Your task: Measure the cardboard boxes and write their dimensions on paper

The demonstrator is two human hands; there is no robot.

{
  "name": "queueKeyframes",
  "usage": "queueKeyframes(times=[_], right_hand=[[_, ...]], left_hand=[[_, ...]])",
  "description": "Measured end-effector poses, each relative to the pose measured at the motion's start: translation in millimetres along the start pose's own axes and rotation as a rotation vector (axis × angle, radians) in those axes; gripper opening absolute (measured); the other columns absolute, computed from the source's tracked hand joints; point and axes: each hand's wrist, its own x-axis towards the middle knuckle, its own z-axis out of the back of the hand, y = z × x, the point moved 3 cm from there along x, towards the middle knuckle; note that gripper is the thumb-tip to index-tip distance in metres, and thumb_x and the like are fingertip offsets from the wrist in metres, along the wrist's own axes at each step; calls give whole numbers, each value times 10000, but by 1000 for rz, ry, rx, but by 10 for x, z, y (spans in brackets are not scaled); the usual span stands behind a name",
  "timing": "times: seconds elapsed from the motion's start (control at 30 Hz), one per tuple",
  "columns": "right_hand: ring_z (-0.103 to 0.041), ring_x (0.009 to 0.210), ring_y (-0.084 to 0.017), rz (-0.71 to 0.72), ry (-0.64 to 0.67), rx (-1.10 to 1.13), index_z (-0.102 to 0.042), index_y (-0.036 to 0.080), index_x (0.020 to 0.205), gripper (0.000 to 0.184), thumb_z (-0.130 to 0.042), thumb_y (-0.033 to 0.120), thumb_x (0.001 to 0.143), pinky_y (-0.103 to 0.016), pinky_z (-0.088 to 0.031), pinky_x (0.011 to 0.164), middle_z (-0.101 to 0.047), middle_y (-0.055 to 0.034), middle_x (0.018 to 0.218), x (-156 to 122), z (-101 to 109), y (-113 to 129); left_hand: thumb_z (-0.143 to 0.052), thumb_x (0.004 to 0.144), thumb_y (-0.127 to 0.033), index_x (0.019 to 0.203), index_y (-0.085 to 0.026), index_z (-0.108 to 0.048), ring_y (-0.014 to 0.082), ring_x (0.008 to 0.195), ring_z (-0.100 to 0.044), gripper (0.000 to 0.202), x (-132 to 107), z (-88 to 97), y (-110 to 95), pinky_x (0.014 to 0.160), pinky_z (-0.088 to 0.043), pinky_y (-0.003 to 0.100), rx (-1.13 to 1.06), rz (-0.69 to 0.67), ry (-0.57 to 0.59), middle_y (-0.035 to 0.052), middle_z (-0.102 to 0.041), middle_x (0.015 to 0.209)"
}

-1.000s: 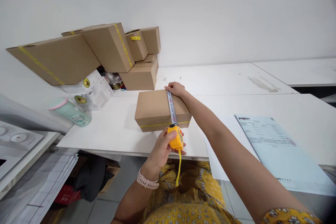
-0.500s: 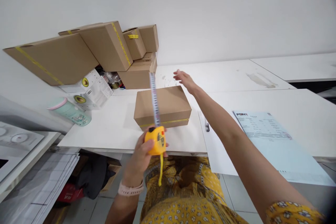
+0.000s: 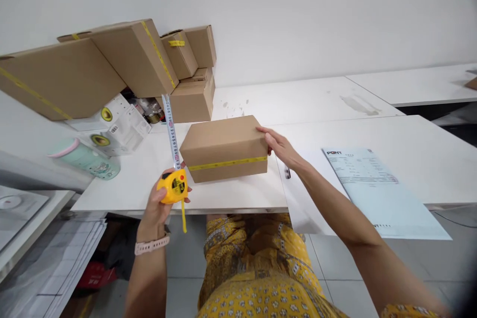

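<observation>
My left hand is closed around a yellow tape measure near the table's front edge. A length of its blade is out, pointing away from me beside the left end of a closed cardboard box. A yellow strap hangs from the tape's case. Yellow tape runs along the box's front side. At the box's right end, my right hand has its fingers on the upper corner and edge, gripping it.
Cardboard boxes are piled against the wall at the left. Below them are white avocado-print boxes and a mint green tumbler. A printed light-blue document, a white sheet and a small black-and-clear item lie right.
My right hand came down from beyond the box onto its right end. The tape measure moved left, from in front of the box to beside it. More of the box's front side shows.
</observation>
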Motion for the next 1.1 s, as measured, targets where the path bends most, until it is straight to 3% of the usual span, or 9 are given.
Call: queueKeyframes(times=[0.17,0.3,0.37,0.43,0.53,0.63,0.83,1.1], right_hand=[[-583,848,-201,2,-191,-114,-674,273,1072,468,-638,668,824,-312,-480,702,-620,-41,931,181,159,246],[-565,1060,-234,82,-297,-144,-667,257,998,417,-630,641,840,-352,-490,848,-573,-77,1161,240,132,221],[-515,1190,-260,163,-312,-164,-658,251,1003,382,-623,603,858,-384,-468,933,-528,-89,1309,251,117,237],[-509,1210,-268,213,-269,-177,-651,251,1030,337,-593,554,893,-405,-450,961,-545,-86,1333,269,113,265],[-573,1068,-248,238,-188,-173,-655,248,1077,297,-556,485,927,-396,-454,904,-646,-76,1162,317,125,302],[-591,976,-234,312,-175,-221,-664,234,1077,264,-535,420,941,-384,-454,863,-675,-77,1069,370,126,344],[-574,1012,-259,488,-197,-459,-632,241,1166,299,-397,274,984,-453,-404,957,-683,-84,1089,439,34,430],[-511,995,-267,507,-185,-771,-473,308,1446,534,-258,153,982,-437,-378,909,-592,-97,1093,459,-42,415]], left_hand=[[-829,600,-463,1104,-225,-609,282,793,-727,600,120,-204,-363,484,-605,335,44,-54,77,118,-577,1383],[-843,612,-459,1129,-276,-593,234,788,-703,602,-63,-460,-391,526,-623,344,124,-154,-28,75,-446,1535],[-869,592,-485,1181,-317,-580,233,820,-690,677,-263,-627,-314,550,-632,352,151,-178,-28,56,-364,1592],[-888,566,-527,1212,-333,-577,255,858,-685,743,-450,-820,-154,563,-632,356,123,-97,69,68,-358,1587],[-892,591,-519,1227,-330,-571,264,864,-684,736,-600,-1095,159,599,-627,350,26,88,253,115,-510,1426],[-879,644,-492,1248,-313,-547,245,850,-675,712,-608,-1267,416,624,-617,327,-42,196,369,104,-618,1164],[-865,697,-463,1270,-289,-523,174,791,-632,689,-614,-1323,631,642,-595,288,-110,251,430,51,-607,1019],[-847,720,-475,1274,-309,-527,183,838,-658,661,-605,-1265,783,670,-597,290,-127,256,415,34,-576,1045]])
